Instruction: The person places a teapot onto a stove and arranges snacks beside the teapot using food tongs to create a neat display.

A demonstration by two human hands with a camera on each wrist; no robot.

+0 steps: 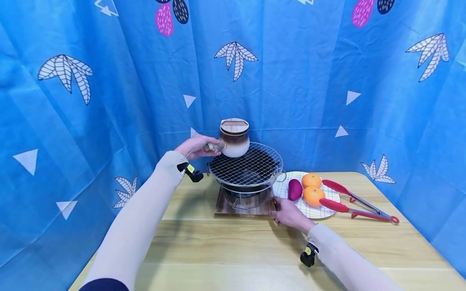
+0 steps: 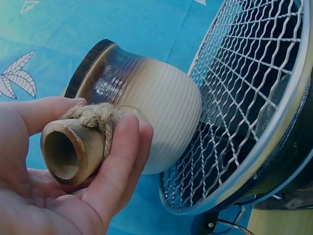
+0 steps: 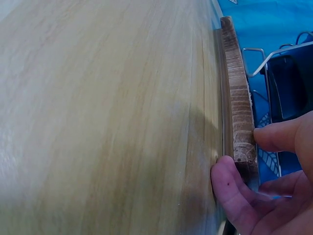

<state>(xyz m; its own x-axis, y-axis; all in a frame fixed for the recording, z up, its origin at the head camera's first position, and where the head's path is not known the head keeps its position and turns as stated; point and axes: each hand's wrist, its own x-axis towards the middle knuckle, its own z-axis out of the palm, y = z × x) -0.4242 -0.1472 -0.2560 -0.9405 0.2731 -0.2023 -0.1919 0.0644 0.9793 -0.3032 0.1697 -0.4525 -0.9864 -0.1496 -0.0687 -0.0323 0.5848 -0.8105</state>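
A lidded pot [image 1: 234,146] is held over the far left part of a round wire mesh [image 1: 251,165], its body roughly upright and its wooden lid [image 1: 234,126] uppermost. Its handle [image 1: 212,147] is directed to the left and slightly toward the near side; the hollow outer end and a wrapped cord [image 2: 98,117] are shown in the left wrist view. The handle is gripped by the left hand [image 1: 196,146], whose fingers are curled about it from both sides. Whether the mesh is touched by the base of the pot cannot be told.

The mesh is carried above a dark bowl [image 1: 233,192] on a wooden board [image 1: 260,210], whose longer side is laid left to right. The near right corner of the board is pinched between the thumb and fingers of the right hand [image 1: 290,213]. To the right, a plate [image 1: 280,186] is occupied by a purple item [image 1: 295,189] and two oranges [image 1: 311,180], with red-tipped tongs [image 1: 334,205] laid partly across it, tips to the left and hinge to the near right.

Part of the mesh is hidden behind the pot, and the bowl's contents are hard to make out through the wires. The plate is partly covered by its load. In the right wrist view, the right hand is cut off by the frame's right edge.
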